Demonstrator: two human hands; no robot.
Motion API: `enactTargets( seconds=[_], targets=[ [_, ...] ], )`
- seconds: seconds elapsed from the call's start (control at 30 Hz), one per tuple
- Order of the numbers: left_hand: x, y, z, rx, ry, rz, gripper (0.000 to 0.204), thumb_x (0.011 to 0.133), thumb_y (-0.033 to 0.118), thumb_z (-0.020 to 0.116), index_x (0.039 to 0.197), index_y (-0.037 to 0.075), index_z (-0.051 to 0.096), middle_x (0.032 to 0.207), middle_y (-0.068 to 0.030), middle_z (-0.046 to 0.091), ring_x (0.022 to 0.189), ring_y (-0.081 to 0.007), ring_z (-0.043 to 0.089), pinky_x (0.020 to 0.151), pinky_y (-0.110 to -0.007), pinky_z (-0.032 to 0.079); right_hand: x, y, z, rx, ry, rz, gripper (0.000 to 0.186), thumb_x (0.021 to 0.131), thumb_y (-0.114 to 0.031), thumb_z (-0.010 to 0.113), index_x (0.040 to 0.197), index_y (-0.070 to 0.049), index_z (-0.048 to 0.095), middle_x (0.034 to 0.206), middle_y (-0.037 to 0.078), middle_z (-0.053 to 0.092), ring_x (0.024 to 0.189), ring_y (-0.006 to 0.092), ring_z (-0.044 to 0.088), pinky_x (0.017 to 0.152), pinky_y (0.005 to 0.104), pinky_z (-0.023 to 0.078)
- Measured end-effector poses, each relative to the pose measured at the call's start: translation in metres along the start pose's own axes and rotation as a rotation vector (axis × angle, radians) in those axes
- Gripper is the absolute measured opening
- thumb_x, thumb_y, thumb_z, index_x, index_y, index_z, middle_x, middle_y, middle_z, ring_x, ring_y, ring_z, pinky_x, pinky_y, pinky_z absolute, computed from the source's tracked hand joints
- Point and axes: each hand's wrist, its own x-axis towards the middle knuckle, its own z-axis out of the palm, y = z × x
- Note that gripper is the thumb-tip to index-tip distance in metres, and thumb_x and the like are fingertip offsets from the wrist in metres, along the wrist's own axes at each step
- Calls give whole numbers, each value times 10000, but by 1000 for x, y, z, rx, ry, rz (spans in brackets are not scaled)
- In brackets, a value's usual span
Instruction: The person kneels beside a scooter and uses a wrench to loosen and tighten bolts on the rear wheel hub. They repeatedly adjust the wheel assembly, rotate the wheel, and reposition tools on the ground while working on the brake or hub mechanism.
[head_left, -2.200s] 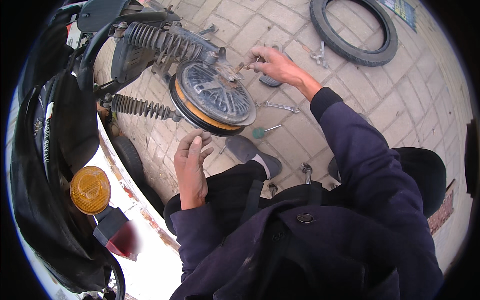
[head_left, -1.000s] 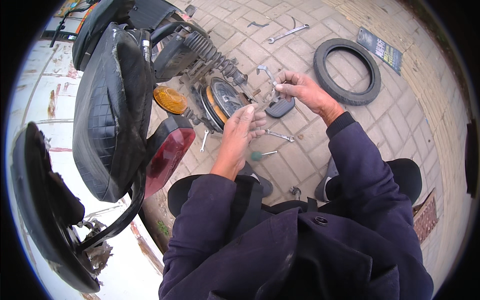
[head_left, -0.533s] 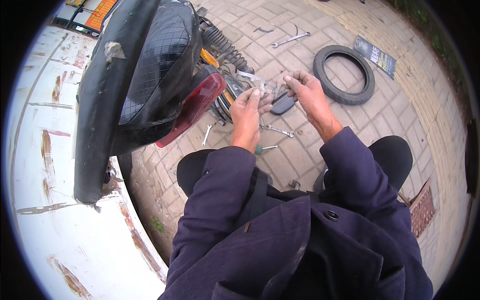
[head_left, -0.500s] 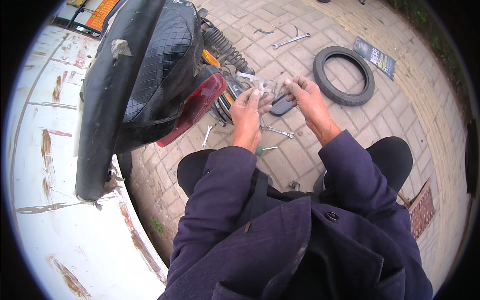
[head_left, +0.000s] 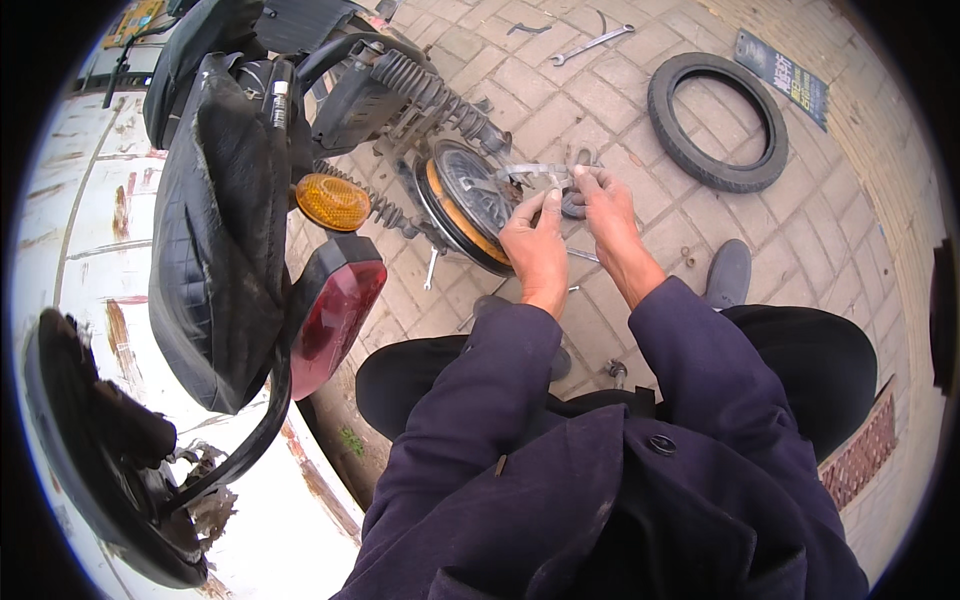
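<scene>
- left hand (head_left: 537,240): one, bare, dusty; grip drawn together, thumb and forefinger pinching the metal strip (head_left: 530,169) at its lower edge.
- right hand (head_left: 607,208): one, bare; thumb and fingertips gathered at the strip's right end; the spot is blurred, so whether it pinches or merely touches cannot be told.
- metal strip: one, narrow, pale grey; at the fingertips of both hands, near the right edge of the wheel.
- wheel (head_left: 472,185): one, tilted, without tyre; dark ribbed disc, orange band, black rim; just left of the hands.
- coil spring (head_left: 435,95): one, dark, beside the wheel.
- tyre (head_left: 728,180): one, black, flat on the paving (head_left: 810,225), well apart to the right.
- spanner (head_left: 592,46): one, on the paving beyond the hands.
- step in hand, as judged: handling the strip with both hands.
- next move, as judged: calls for a light, steady two-handed hold on so thin a piece.
</scene>
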Motion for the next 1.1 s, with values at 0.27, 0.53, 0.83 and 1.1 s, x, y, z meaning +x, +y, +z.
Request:
enactTargets(
  seconds=[0.27,0.53,0.83,1.1],
  targets=[
    [28,-32,10,187,44,69,181,946,123,716,1014,-44,725,912,-56,666,810,-126,588,714,-293,471,43,-8,-25,-203,-387,-64,483,892,-270,740,1254,36,646,1031,125,689,948,180,632,816,319,500],
    [32,-31,21,266,-103,135,255,977,170,703,1094,-57,708,924,-57,690,757,-84,611,637,-257,536,65,1,-25,-308,-273,-43,392,875,-224,726,1191,6,694,888,66,652,798,158,628,731,321,504],
    [39,3,-4,108,93,18,339,1027,124,587,1294,-79,539,1123,-119,642,978,-152,647,792,-283,553,81,9,1,-653,-176,-357,318,867,-191,682,1151,-59,736,984,107,681,876,221,664,768,356,508],
    [48,4,-6,49,103,48,481,1035,136,566,1411,-124,415,1315,-182,555,1166,-198,577,968,-359,496,88,25,27,-906,-93,-487,315,856,-243,681,1138,-121,751,1042,152,701,980,353,662,873,423,515]
  ],
)
